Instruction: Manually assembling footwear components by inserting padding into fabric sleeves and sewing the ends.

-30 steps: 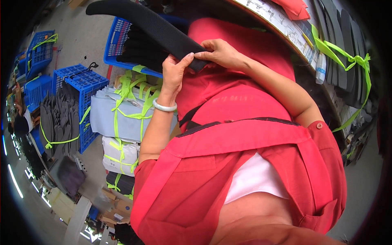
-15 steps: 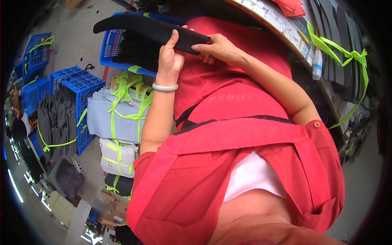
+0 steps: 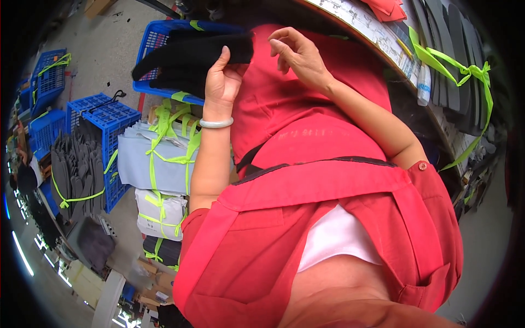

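Note:
A long black fabric piece (image 3: 186,56) with a curved, narrowing left end stretches over the blue plastic basket (image 3: 143,85) at the upper left. My left hand (image 3: 223,82), wearing a pale bangle (image 3: 216,123) on the wrist, grips its right end with the thumb on top. The fingers beneath are partly hidden by the fabric. More black fabric (image 3: 180,82) lies in the basket under this piece. To the right of the fabric, apart from it, my right hand (image 3: 301,57) hovers over the red apron (image 3: 350,71). Its fingers are loosely bent and apart, holding nothing.
At my left stand bundles of light blue panels (image 3: 156,158) tied with green strips, and a blue crate (image 3: 112,131) next to tied grey pieces (image 3: 76,164). A worktable (image 3: 361,27) runs along the upper right, beside hanging grey strips (image 3: 456,60) with green ties.
My right hand has let go of the black fabric piece and moved up and right. My left hand has lowered the piece slightly toward the basket.

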Motion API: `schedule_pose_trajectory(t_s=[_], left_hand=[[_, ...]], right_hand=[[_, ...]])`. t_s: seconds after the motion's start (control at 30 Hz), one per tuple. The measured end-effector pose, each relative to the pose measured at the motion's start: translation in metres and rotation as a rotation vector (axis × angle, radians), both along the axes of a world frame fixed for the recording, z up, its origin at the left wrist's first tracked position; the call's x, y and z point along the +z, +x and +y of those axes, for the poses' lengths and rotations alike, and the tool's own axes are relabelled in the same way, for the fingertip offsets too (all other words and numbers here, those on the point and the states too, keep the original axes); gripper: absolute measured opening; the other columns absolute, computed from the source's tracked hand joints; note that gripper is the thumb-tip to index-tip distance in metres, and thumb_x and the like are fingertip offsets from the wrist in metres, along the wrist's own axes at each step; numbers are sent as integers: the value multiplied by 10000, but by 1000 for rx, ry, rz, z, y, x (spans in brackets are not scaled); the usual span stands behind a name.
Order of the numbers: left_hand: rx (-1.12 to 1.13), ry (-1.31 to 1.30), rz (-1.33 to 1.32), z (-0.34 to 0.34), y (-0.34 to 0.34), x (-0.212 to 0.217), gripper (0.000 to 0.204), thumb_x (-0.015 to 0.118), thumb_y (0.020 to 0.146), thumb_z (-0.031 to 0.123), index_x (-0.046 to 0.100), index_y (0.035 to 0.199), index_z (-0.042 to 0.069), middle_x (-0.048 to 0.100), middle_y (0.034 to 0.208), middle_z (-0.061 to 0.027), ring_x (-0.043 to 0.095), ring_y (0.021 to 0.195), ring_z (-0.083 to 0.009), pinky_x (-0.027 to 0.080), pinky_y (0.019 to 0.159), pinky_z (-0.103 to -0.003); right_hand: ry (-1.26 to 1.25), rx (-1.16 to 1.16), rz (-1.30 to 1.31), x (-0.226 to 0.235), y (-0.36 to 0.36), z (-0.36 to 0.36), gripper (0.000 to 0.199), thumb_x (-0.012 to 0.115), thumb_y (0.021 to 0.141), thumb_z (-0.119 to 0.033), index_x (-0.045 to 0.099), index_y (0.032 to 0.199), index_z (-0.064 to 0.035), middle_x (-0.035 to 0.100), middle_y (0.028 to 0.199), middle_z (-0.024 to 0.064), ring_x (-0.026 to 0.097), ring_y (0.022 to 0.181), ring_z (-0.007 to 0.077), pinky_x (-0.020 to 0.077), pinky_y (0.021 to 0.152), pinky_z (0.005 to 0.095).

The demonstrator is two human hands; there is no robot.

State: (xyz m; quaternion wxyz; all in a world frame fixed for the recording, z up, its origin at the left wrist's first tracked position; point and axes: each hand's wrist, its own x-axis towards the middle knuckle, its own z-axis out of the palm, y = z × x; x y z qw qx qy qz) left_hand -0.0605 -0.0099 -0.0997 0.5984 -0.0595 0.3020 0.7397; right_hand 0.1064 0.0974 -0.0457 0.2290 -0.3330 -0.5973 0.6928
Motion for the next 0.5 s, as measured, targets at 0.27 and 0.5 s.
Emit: schedule_pose_trajectory(t_s=[0.27,0.5], left_hand=[[-20,52,-49,1,7,-3,308,601,954,215,602,1182,8,654,1165,-121,611,1079,-245,487,954,-393],[-65,68,-80,4,14,-4,328,608,950,219,587,1200,7,639,1182,-122,600,1089,-245,463,990,-387]], right_hand=[[435,93,-170,-1,-3,-5,221,611,942,-108,672,1145,-48,674,803,29,583,610,65,503,556,217],[382,68,-164,-10,-10,-5,240,579,939,-86,659,1157,-27,667,759,23,583,628,72,498,570,242]])
